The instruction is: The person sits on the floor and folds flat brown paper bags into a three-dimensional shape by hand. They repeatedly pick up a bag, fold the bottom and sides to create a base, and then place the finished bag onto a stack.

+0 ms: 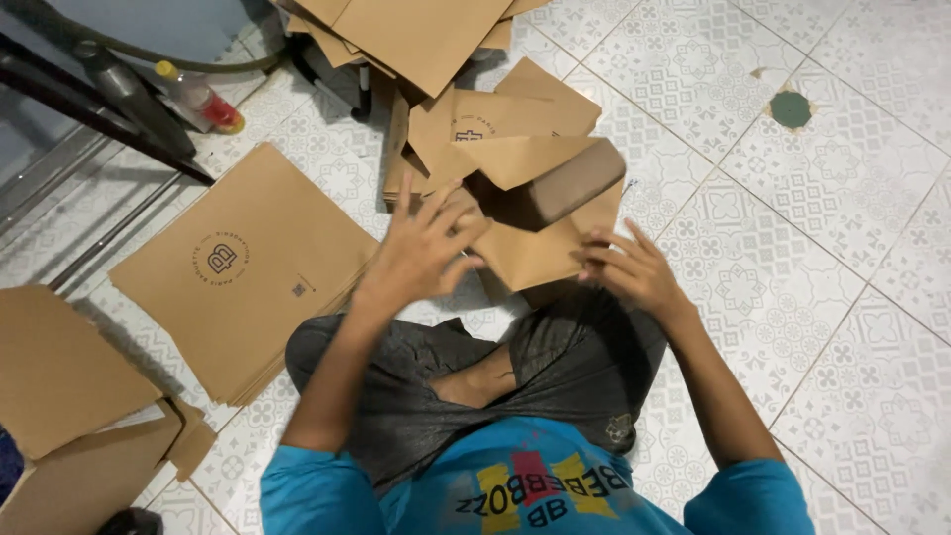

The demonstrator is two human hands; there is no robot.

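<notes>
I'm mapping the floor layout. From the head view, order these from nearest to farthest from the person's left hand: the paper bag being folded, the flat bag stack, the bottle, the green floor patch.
1. Paper bag: touching the left hand, just right of it.
2. Flat bag stack: on the floor to its left.
3. Bottle: far upper left.
4. Green patch: far upper right.

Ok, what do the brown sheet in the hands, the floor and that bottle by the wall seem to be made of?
Brown sheet: looks like kraft paper or thin card, matte, folding in sharp creases between the left hand and right hand.
Floor: apparently glazed ceramic tile, pale with a grey pattern, visible grout lines and a faint sheen.
Bottle: probably clear plastic, see-through with a yellow cap; too small to be sure.
</notes>
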